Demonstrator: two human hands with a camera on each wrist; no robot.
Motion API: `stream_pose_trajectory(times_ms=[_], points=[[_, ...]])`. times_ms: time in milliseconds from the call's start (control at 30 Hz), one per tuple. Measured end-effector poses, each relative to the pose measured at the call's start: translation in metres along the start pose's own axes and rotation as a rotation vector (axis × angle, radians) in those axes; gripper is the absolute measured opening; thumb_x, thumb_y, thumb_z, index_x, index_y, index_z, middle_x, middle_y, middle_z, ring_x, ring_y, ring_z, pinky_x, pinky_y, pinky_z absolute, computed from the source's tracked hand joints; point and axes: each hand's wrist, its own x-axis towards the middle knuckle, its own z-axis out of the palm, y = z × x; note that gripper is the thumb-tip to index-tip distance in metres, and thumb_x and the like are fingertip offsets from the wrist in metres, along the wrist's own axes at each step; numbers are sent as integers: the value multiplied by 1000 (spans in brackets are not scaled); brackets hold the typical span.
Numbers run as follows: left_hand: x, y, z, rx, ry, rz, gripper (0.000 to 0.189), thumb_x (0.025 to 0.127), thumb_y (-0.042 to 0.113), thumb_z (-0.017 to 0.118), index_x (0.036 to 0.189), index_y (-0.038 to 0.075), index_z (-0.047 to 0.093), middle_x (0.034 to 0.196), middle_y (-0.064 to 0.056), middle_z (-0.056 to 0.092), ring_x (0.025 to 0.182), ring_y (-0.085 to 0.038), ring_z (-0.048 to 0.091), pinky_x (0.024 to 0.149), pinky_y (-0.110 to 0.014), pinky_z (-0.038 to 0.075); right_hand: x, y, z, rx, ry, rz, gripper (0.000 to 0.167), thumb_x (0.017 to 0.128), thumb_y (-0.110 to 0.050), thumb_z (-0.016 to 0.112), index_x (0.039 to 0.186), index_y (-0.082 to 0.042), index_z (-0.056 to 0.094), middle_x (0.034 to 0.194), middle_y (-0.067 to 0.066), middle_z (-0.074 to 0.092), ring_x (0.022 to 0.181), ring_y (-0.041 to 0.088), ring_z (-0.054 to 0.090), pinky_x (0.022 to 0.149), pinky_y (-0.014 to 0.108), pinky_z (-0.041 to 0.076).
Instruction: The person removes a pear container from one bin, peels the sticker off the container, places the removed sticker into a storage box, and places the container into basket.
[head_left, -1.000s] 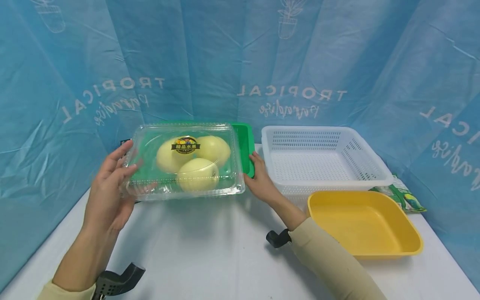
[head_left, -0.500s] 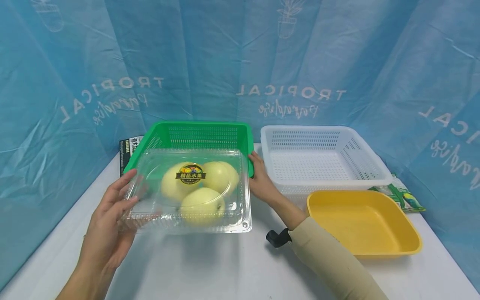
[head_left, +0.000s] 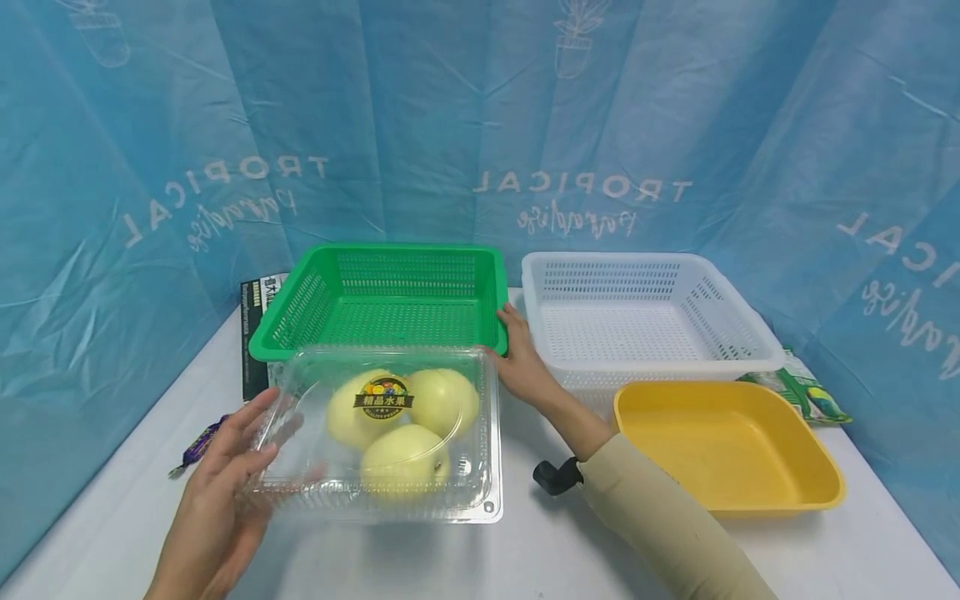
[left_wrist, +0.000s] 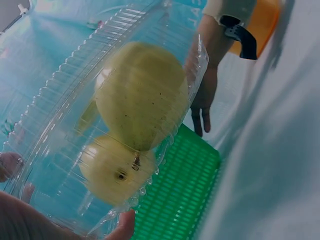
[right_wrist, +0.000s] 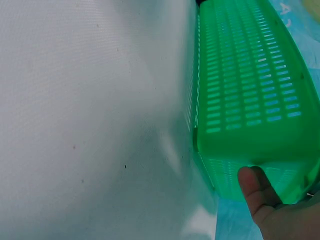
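Note:
In the head view my left hand (head_left: 217,508) grips the left end of a clear plastic fruit box (head_left: 492,433) with a dark label on its lid. Three pale yellow, pear-like fruits (head_left: 405,467) lie inside; a stem and small specks show on them in the left wrist view. Behind the box stands a green slotted basket (head_left: 405,321), its near side covered by the box. My right hand (head_left: 525,358) is at the basket's near right corner, fingers along the side. The right wrist view has its thumb (right_wrist: 252,190) before the basket's end wall; the other fingers are mostly hidden there.
A white slotted basket (head_left: 615,333) stands right of the green one, with a yellow tub (head_left: 720,450) in front of it. Beside them lies a green packet (head_left: 821,400). At left are a black package (head_left: 255,358) and a small purple packet (head_left: 201,443). Blue curtains (head_left: 420,125) enclose the table.
My left hand has brought the fruit box nearer and lower, from over the green basket to in front of it. The purple packet has come into view. My right hand stays put.

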Motion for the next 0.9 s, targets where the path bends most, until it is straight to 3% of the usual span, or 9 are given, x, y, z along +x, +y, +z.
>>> stream_pose_trajectory(times_ms=[200, 433, 633, 767, 900], points=[[-7, -13, -7, 33, -29, -6, 55, 101, -1, 25, 151, 22, 22, 151, 11, 19, 126, 2, 45, 86, -43, 55, -1, 1, -1, 43, -25, 1, 76, 94, -29, 55, 149, -1, 12, 159, 12, -2, 148, 32, 2, 117, 50, 21], [-12, -24, -9, 184, 92, -143, 54, 101, 9, 35, 150, 27, 21, 154, 7, 15, 122, 7, 43, 86, -41, 55, -2, 0, -2, 60, -38, 2, 78, 93, -33, 55, 150, -2, 11, 159, 11, -3, 147, 32, 2, 116, 52, 24], [-12, -31, -11, 217, 174, -268, 55, 101, 18, 41, 149, 32, 20, 158, 6, 7, 131, -7, 28, 90, -44, 54, -5, -4, -4, 75, -49, 1, 75, 95, -28, 54, 150, -1, 11, 159, 12, -4, 148, 31, 0, 116, 51, 23], [-13, -37, -12, 226, 189, -281, 55, 100, 18, 42, 149, 33, 20, 157, 7, 8, 131, -8, 27, 91, -44, 54, -9, -16, -8, 86, -70, 8, 74, 95, -22, 53, 148, 5, 9, 158, 19, -5, 147, 36, -1, 116, 54, 23], [-14, -42, -13, 237, 196, -270, 55, 101, 18, 42, 149, 32, 21, 156, 9, 11, 130, -5, 29, 90, -42, 54, -7, -13, -7, 63, -68, -5, 75, 95, -24, 53, 148, 5, 8, 158, 20, -5, 147, 37, -1, 115, 53, 25]])
